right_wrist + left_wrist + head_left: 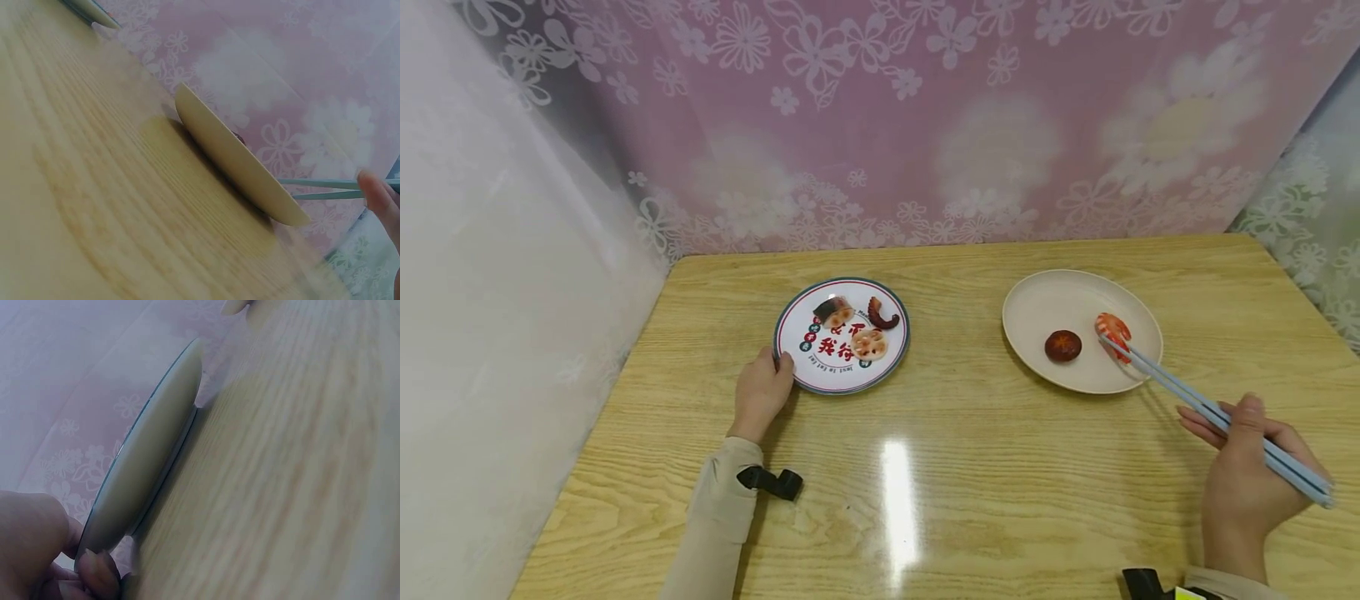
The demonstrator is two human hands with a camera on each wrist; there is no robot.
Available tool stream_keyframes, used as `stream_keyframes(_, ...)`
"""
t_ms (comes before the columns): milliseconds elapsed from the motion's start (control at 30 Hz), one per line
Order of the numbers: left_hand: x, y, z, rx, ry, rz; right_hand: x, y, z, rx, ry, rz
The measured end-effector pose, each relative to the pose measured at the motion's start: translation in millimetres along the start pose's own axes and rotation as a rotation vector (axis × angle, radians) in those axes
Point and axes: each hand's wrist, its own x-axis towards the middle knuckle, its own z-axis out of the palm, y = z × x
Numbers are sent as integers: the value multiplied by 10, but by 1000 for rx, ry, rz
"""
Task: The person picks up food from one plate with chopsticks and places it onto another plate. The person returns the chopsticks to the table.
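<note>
My right hand (1255,471) grips a pair of light-blue chopsticks (1206,407). Their tips touch an orange-and-white shrimp (1112,332) on a beige plate (1030,308); whether they clamp it cannot be told. Beside the shrimp lies a brown mushroom cap (1063,346). On the left, my left hand (762,392) pinches the near-left rim of a white printed plate (805,367), thumb above and fingers below, as the left wrist view shows. That plate bears a lotus root slice (869,344), a dark curled octopus tentacle (882,315) and a dark-and-cream food piece (833,312).
Both plates stand on a wood-grain table (970,467), with a stretch of tabletop between them. A pink floral curtain (880,150) hangs along the far edge. Pale sheeting (512,292) borders the left side. A black strap mount (771,482) sits on the left wrist.
</note>
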Motion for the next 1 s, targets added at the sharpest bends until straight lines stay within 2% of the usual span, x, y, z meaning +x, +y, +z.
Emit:
stream_keyframes(100,1,8,-6,-8,-4,0,16,8,-6,3,58,88)
stream_keyframes(300,5,18,-9,-26,-17,-9,53,4,-22,274,191,260)
stream_keyframes(467,-4,14,-10,-25,-7,-11,97,28,-62,442,253,369)
stream_keyframes(633,-8,17,-8,-34,-17,-30,106,42,-100,573,257,419)
stream_keyframes(800,-2,15,-3,-38,-20,-32,103,33,-104,623,239,426)
stream_keyframes(1000,-5,12,-4,-39,-16,-29,88,29,-74,624,209,397)
